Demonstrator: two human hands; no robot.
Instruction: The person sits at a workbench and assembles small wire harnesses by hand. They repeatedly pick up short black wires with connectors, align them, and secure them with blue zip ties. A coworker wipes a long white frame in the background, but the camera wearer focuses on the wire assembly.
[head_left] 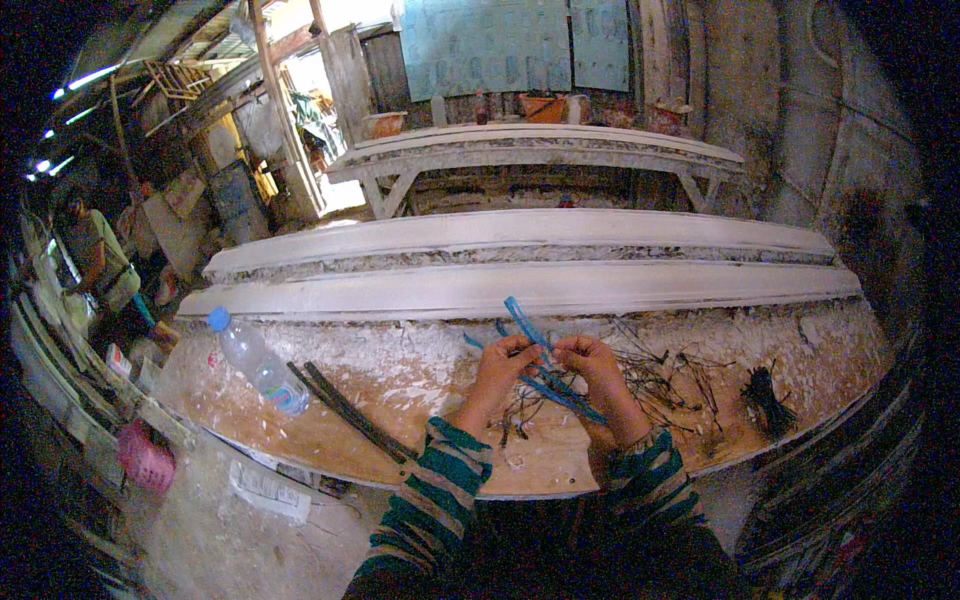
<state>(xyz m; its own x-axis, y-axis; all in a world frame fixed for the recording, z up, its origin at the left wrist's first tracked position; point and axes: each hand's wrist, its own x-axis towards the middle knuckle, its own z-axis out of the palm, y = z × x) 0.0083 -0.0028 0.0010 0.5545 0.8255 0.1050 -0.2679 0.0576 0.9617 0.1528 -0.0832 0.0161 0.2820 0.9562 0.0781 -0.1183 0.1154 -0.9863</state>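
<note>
Both my hands meet over the near part of a plaster-spattered wooden table (540, 480). A blue plastic strap (516, 312) runs up from between them, and more blue lengths trail below. My left hand (505, 362) pinches the strap with bent fingers. Close beside it, my right hand (592, 362) pinches the same bunch of strap. Thin dark wire pieces (655, 385) lie scattered under and right of my hands. Farther right rests a tied bundle of dark wire (768, 400). Whether the blue strap is one piece or several, I cannot tell.
Two long white moldings (520, 290) span the table beyond my hands. At left lie a clear plastic bottle (262, 362) with a blue cap and two dark rods (350, 410). A pink bucket (146, 457) stands lower left. Another person (105, 260) is at far left; a second bench (540, 145) stands behind.
</note>
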